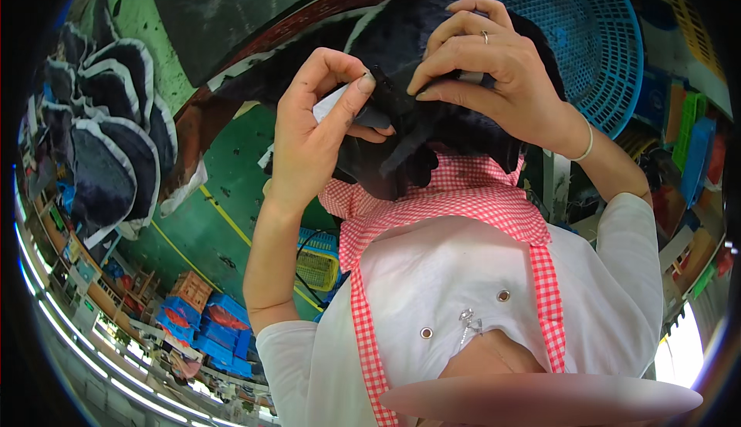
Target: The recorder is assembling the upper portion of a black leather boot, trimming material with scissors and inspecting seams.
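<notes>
A bundle of black plush fabric [409, 130] with pale edging lies across my lap and reaches up to the bench edge. My left hand [320, 114] is closed on part of it, thumb against bent fingers, with a whitish-grey fold showing in the grip. To the right, my right hand [494, 68] pinches the same fabric between thumb and forefinger, its other fingers bent above. A short gap of dark cloth separates the two hands. What exactly lies under the fingertips is too dark to make out.
A dark-topped workbench [231, 10] runs along the far side. Several black pieces with white borders [104, 168] hang stacked at the left. A blue plastic basket [617, 49] stands at the far right. Blue crates [204, 334] sit farther off at lower left, beyond green floor [231, 203].
</notes>
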